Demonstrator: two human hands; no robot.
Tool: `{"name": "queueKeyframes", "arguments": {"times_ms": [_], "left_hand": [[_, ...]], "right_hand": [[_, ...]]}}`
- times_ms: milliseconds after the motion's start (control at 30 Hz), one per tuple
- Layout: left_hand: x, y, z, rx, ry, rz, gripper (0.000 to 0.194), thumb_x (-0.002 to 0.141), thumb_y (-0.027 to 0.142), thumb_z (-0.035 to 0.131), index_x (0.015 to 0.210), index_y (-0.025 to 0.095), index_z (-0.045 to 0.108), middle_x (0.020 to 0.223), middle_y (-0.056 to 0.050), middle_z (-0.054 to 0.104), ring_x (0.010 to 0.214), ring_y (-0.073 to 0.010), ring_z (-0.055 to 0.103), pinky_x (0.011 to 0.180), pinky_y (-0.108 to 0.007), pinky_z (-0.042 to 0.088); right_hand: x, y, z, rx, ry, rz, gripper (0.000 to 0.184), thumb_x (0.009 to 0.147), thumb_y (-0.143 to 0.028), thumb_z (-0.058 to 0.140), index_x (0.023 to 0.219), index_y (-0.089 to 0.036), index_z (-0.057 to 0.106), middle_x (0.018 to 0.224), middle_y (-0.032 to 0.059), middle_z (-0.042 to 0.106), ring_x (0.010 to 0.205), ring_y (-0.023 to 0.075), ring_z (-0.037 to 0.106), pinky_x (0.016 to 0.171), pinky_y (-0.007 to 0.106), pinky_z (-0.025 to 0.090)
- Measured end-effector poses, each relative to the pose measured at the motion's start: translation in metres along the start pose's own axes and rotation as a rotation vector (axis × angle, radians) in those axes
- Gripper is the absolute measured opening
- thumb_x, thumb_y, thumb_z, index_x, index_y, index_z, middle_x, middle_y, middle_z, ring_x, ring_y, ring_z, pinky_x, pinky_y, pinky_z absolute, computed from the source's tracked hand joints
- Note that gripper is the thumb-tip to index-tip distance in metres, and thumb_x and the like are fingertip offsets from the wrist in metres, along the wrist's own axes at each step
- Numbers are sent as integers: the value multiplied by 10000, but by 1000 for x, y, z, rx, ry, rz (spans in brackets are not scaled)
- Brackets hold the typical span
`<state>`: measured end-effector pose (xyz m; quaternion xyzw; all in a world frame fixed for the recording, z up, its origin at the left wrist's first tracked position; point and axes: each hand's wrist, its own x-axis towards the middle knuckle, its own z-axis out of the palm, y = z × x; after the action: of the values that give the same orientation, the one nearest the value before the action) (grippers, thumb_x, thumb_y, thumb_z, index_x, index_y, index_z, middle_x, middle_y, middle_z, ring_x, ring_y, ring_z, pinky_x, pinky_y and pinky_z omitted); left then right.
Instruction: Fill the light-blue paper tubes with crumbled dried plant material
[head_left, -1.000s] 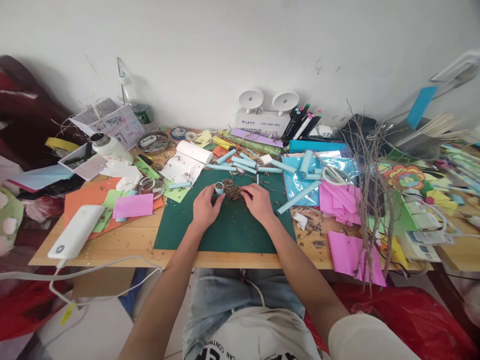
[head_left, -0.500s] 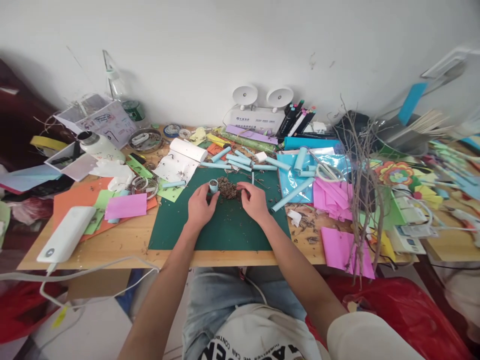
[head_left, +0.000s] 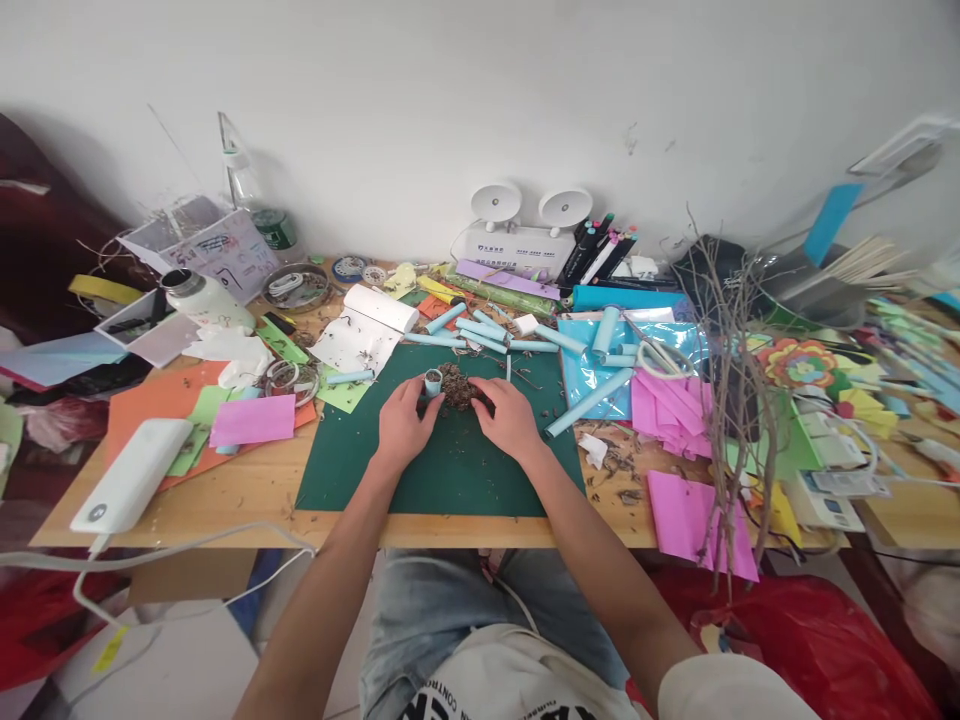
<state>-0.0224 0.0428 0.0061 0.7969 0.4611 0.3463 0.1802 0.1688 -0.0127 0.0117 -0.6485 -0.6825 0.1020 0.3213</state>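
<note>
A short light-blue paper tube [head_left: 433, 384] stands upright on the green cutting mat [head_left: 352, 470], its round mouth facing up. My left hand [head_left: 405, 420] is closed around it, thumb on the near side and fingers on the far side. Just right of the tube lies a small heap of brown dried plant crumbs [head_left: 454, 384]. At the heap's right edge my right hand [head_left: 506, 415] has thumb and fingertips drawn together on some of the crumbs. How much it pinches is too small to make out.
Several blue paper tubes [head_left: 480, 335] lie behind the mat. Scissors [head_left: 666, 358] rest on a blue plastic packet [head_left: 581, 385] to the right, near upright dry twigs [head_left: 731, 400]. A white power bank [head_left: 131, 480] and an open bottle [head_left: 199, 300] stand left.
My right hand has come slightly left and nearer, its fingertips now into the heap's edge. My left hand still holds the tube. The whole view has shifted a little downward.
</note>
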Motion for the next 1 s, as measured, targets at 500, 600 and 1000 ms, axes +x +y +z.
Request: {"name": "queueKeyframes", "arguments": {"times_ms": [500, 600, 1000], "left_hand": [[0, 2, -1, 39, -13, -6, 221, 925, 385, 513, 1007, 189, 570, 932, -63, 662, 727, -164, 615, 682, -278, 460], [-1, 2, -2, 47, -8, -1, 217, 923, 385, 514, 997, 189, 568, 920, -61, 659, 728, -166, 613, 684, -279, 457], [-1, 1, -1, 54, 8, 5, 213, 926, 387, 507, 985, 191, 566, 901, -57, 655, 714, -166, 610, 672, -276, 451]], "right_hand": [[-1, 7, 7, 112, 161, 41, 229, 925, -245, 509, 1098, -230, 659, 1023, 64, 702, 906, 204, 653, 833, 329, 520], [-1, 4, 8, 86, 125, 28, 183, 917, -245, 529, 1026, -221, 674, 966, 57, 705, 892, 207, 640, 809, 326, 510], [-1, -2, 0, -60, 24, -5, 344, 876, -366, 603, 1188, -224, 633, 1106, 107, 627, 1069, 269, 560, 874, 384, 513]]}}
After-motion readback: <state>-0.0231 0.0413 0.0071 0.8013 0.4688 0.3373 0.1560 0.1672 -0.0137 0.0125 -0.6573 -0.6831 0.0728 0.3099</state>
